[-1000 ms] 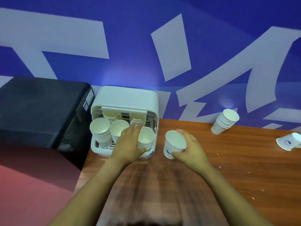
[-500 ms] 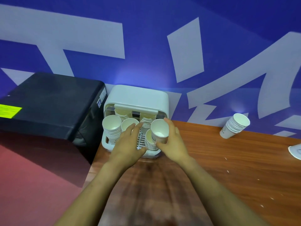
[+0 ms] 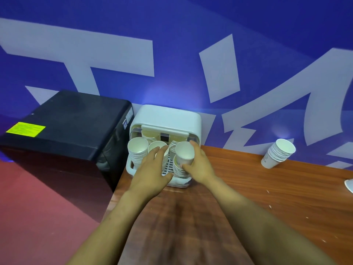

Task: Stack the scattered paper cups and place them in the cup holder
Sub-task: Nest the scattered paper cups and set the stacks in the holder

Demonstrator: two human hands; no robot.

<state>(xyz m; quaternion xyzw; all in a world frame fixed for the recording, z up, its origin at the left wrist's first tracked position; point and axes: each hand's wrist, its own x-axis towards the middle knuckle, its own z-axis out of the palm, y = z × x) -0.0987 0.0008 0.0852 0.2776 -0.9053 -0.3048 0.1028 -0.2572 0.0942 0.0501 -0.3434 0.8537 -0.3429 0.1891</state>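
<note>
A white cup holder (image 3: 168, 116) stands at the table's back left corner, holding several stacks of white paper cups (image 3: 138, 150). My right hand (image 3: 199, 167) grips a single paper cup (image 3: 185, 153) just above the front right stack (image 3: 178, 170) in the holder. My left hand (image 3: 152, 171) rests over the holder's front, fingers spread and touching the middle stack (image 3: 157, 147). Another stack of cups (image 3: 278, 155) leans tilted against the wall at the right.
The wooden table (image 3: 248, 197) runs right from the holder. A black appliance (image 3: 66, 127) with a yellow label stands left of the holder. A lone white cup's rim (image 3: 349, 185) shows at the right edge. Behind is a blue and white wall.
My right hand carried the single cup from the table leftward to above the holder's front right stack. My left hand stayed on the holder.
</note>
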